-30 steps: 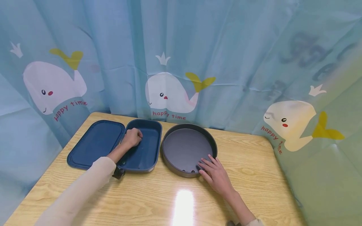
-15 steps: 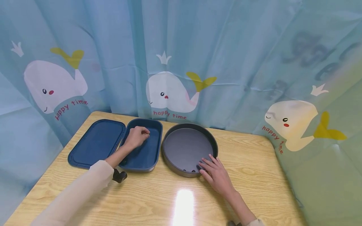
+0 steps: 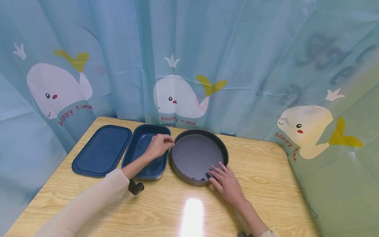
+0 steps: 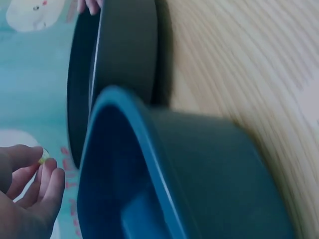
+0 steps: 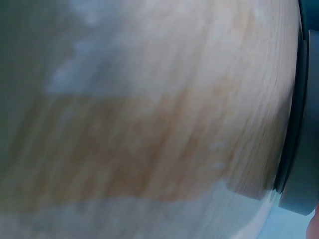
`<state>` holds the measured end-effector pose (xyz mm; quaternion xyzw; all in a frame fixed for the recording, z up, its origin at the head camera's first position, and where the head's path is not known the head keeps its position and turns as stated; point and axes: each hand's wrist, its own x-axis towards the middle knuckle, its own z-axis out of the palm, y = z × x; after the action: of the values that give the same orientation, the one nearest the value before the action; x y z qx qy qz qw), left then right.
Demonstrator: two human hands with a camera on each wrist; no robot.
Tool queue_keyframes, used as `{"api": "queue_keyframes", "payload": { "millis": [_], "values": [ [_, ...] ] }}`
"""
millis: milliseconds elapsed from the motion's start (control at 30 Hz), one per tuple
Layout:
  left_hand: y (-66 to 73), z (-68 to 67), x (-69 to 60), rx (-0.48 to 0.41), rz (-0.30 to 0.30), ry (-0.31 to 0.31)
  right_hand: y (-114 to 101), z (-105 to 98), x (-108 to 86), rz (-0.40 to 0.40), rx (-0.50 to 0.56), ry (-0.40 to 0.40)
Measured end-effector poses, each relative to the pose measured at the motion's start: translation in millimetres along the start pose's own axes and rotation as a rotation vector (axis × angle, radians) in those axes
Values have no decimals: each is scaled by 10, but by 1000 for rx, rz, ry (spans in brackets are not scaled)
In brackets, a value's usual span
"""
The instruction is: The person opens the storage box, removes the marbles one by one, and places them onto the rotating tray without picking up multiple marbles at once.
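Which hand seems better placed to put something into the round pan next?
Probably the left hand: it pinches a small yellowish thing near the round pan, whose rim the right hand touches.

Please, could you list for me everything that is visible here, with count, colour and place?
Table: one, light wood, under everything
Curtain: blue-green, behind the table
Printed whales: three, mostly white, on the curtain
Flat tray or lid: one, dark blue, table's left
Rectangular box: one, blue, right of that
Round pan: one, dark grey, right of the box
Small beads: three visible, dark, one in the box, two in the pan
Tiny piece: one, yellowish, pinched in the left hand
Black devices: two, one by each sleeve
Sleeves: two, cream, on both arms
Hands: two, bare; left over the box's right edge, right at the pan's near-right rim
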<state>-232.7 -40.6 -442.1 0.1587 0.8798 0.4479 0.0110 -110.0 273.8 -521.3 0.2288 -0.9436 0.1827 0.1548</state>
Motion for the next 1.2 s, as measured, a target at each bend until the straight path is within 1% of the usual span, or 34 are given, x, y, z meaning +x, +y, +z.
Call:
{"api": "queue_keyframes", "payload": {
  "millis": [33, 167, 267, 400, 567, 700, 800, 867, 1033, 1133, 1200],
  "values": [
    [31, 29, -1, -12, -4, -10, 0, -2, -1, 0, -1, 1],
    [129, 173, 6, -114, -73, -60, 3, -1, -3, -5, -5, 6],
    [177, 295, 16, -159, -104, -89, 5, 2, -3, -6, -3, 6],
    [214, 450, 26, -142, -73, -109, 13, 11, -6, -2, -2, 5],
    [266, 606, 27, -131, -37, -135, 22, 26, -14, -2, -4, 12],
    [297, 723, 31, -97, -23, -129, 20, 22, -9, 0, 5, 7],
    [294, 819, 36, -70, -18, -123, 20, 15, -3, -1, 15, 5],
    [279, 885, 40, -40, -5, -117, 19, 13, -2, -4, 19, 7],
    [257, 1013, 43, 8, -9, -120, 17, 13, -6, -9, 19, 11],
    [260, 1060, 50, 20, -26, -130, 17, 12, -8, -11, 19, 12],
    [264, 1080, 59, 29, -25, -135, 16, 12, -9, -12, 20, 13]
  ]
}}
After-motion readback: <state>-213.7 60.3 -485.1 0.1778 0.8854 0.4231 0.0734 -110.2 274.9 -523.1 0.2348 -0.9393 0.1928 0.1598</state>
